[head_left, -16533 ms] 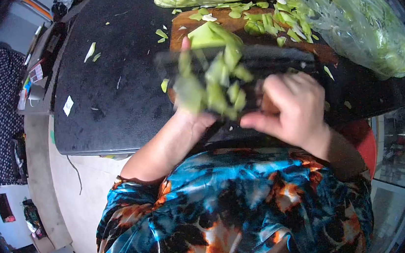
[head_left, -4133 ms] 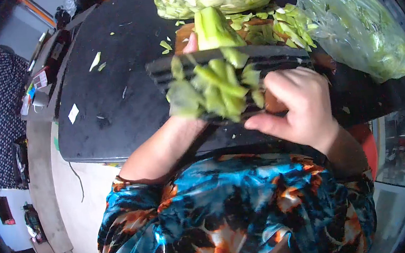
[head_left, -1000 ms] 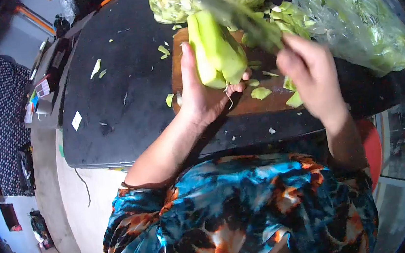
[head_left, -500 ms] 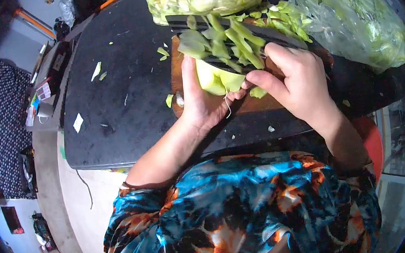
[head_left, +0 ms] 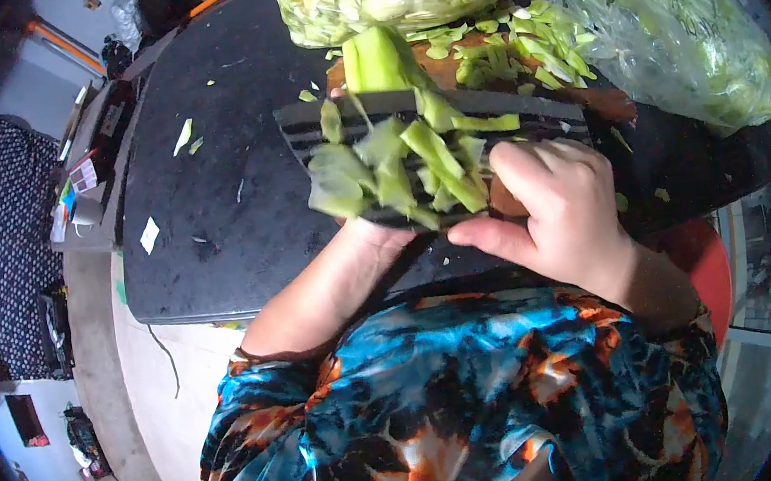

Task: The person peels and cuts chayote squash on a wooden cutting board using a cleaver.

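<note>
A broad dark cleaver (head_left: 532,110) spans the view over the wooden board, with wet green peelings (head_left: 437,150) stuck to its blade. My right hand (head_left: 555,199) is closed around it at the right side, its handle mostly hidden by my fingers, the thumb along the lower edge. Behind the blade, a pale green peeled vegetable (head_left: 376,61) shows its upper end. My left hand (head_left: 379,232) reaches under the cleaver and holds the vegetable; the blade covers most of its fingers.
On the dark table (head_left: 213,212), a wooden cutting board (head_left: 452,69) bears green peelings (head_left: 544,45). A full clear bag of cut greens (head_left: 393,0) stands behind it, another bag (head_left: 674,36) at the right. Scraps (head_left: 184,137) lie at left. A red stool (head_left: 700,268) is lower right.
The cleaver with its peelings has moved down and nearer to me, now covering my left hand. The vegetable's end now shows beyond the blade instead of on my side.
</note>
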The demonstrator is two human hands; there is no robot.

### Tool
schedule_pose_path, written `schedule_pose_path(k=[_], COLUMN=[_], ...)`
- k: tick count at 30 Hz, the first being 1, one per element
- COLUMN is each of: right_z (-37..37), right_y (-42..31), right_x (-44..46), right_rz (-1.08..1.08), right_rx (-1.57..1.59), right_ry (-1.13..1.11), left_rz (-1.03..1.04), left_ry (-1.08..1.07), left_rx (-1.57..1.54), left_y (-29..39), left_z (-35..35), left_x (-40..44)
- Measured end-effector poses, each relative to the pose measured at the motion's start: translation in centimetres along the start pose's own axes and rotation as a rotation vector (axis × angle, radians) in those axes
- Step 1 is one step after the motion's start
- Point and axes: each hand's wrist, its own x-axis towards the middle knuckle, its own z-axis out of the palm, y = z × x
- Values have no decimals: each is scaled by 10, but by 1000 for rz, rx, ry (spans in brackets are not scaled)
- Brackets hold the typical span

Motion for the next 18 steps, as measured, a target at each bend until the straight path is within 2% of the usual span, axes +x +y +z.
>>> schedule_pose_path(k=[2, 3, 6, 7, 9, 16, 18], right_z=[-7, -4, -2, -7, -3, 5, 10], right_y=[-6, -6, -8, -10, -11, -10, -7], right_x=[-2, -3, -5, -5, -5, -4, -3], right_rz=[-15, -38, -39, -21, -51, -64, -67], right_rx=[32, 53, -4, 3, 26, -19, -33], right_ry=[-30, -3, -5, -65, -17, -8, 5], left_rz=[35, 27, 108, 102, 90, 74, 106], left_ry=[-54, 182, 254, 219, 149, 108, 182], left_rx=[-15, 71, 133, 149, 180, -16, 9], left_y=[8, 11, 8, 10, 13, 15, 11], left_z=[14, 26, 23, 21, 16, 18, 18], left_x=[4, 2, 4, 5, 6, 5, 5])
